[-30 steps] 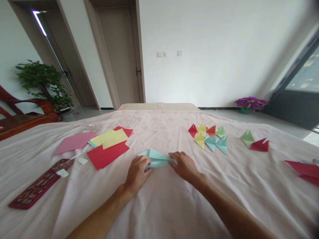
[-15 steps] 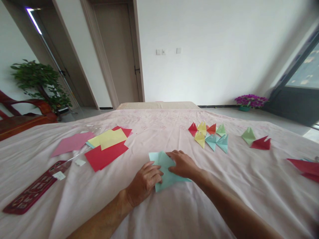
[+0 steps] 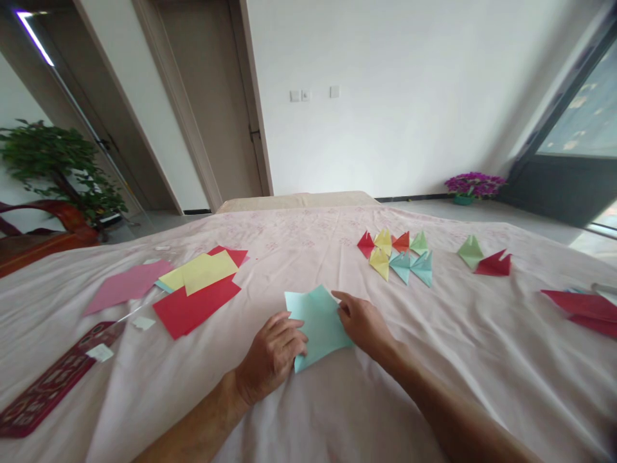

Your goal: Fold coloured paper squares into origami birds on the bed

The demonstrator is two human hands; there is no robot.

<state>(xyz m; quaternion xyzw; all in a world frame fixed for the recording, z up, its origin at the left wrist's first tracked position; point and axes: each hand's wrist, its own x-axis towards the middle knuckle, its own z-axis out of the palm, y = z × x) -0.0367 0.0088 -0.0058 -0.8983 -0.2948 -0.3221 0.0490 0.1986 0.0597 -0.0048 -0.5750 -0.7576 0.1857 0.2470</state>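
One blue sheet (image 3: 322, 329) has unfolded between two hands (image 3: 274, 352) (image 3: 369, 326).

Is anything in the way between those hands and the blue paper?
No, nothing visible is. The left hand lies over the left edge of the light blue paper, and the right hand is at its right edge. The red sheets lie off to the left, the folded shapes farther back to the right.

A brown door (image 3: 207, 96) breaks the white wall (image 3: 385, 96); a plant (image 3: 48, 154) stands behind what seems an armchair (image 3: 72, 233)
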